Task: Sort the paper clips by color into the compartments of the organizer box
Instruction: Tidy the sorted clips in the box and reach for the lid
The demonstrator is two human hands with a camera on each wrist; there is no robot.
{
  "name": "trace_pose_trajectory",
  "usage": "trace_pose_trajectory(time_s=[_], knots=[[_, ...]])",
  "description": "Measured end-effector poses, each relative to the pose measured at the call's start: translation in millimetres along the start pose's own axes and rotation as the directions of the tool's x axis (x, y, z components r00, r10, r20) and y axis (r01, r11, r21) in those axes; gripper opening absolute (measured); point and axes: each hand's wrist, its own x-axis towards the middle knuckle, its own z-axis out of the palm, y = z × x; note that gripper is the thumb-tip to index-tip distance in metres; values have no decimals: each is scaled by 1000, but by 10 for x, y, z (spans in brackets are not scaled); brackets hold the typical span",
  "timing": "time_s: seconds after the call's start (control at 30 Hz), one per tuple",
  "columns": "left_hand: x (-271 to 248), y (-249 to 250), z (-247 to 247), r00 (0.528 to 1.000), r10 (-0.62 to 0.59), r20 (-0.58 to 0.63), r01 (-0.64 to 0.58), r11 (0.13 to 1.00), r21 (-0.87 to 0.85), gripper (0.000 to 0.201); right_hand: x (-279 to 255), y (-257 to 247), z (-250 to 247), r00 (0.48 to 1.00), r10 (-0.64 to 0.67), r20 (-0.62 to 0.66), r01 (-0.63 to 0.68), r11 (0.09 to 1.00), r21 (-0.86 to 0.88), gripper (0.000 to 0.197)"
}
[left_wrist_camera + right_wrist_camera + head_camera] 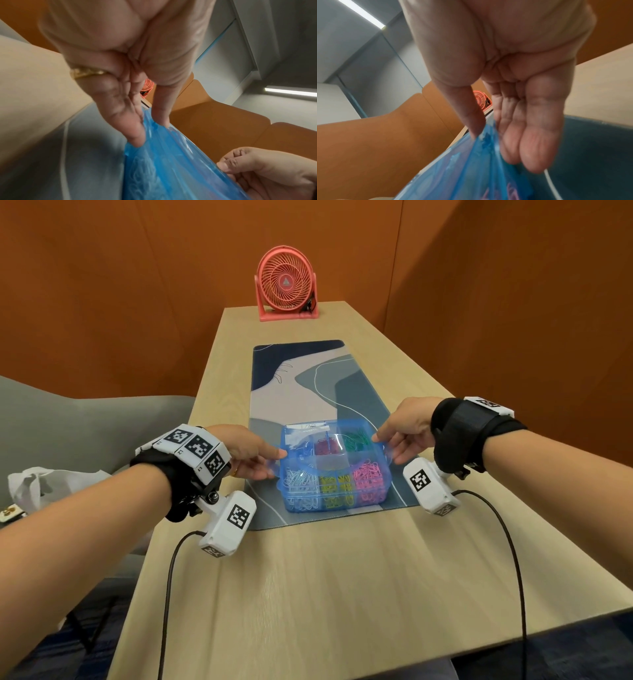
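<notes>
A blue see-through organizer box [335, 498] stands on the desk mat [308, 378]. Its compartments hold white clips [301, 479], yellow clips [337, 484] and pink clips [368, 474] in front, with blue, red [323, 446] and green clips [356, 436] behind. The clear blue lid [329, 455] lies across the top of the box. My left hand [272, 462] pinches the lid's left edge between thumb and fingers [137, 136]. On the opposite side my right hand [385, 445] pinches the right edge [479, 146]. No loose clips show on the mat.
A pink desk fan [287, 284] stands at the far end of the wooden table [342, 577]. A grey chair [68, 422] with a white plastic bag [37, 484] is at the left. Black cables [513, 542] hang from both wrist cameras. Orange walls enclose the table.
</notes>
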Motion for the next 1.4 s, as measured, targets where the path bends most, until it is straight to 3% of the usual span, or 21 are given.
trace_pose_trajectory(time_s=[0.27, 0.53, 0.73, 1.0, 1.27, 1.4], knots=[[-69, 168, 96, 989, 75, -129, -46, 976, 214, 13, -4, -75, 82, 993, -58, -107, 45, 992, -119, 13], [-121, 242, 201, 965, 195, -175, -116, 917, 381, 16, -32, -120, 119, 993, -55, -108, 38, 986, -161, 16], [-146, 242, 201, 963, 203, -179, -123, 918, 377, 20, -17, -135, 121, 994, -57, -92, 38, 979, -199, 19], [-194, 244, 186, 970, 146, -195, -71, 935, 347, 17, -43, 7, -11, 990, 66, 124, -69, 997, 24, 13], [-153, 227, 162, 971, 162, -174, -97, 939, 330, 17, 4, -51, 38, 997, 53, 58, -51, 998, -35, 9], [-149, 227, 160, 974, 174, -146, -119, 938, 325, 19, -6, -103, 94, 999, 5, -41, -9, 997, -83, 10]])
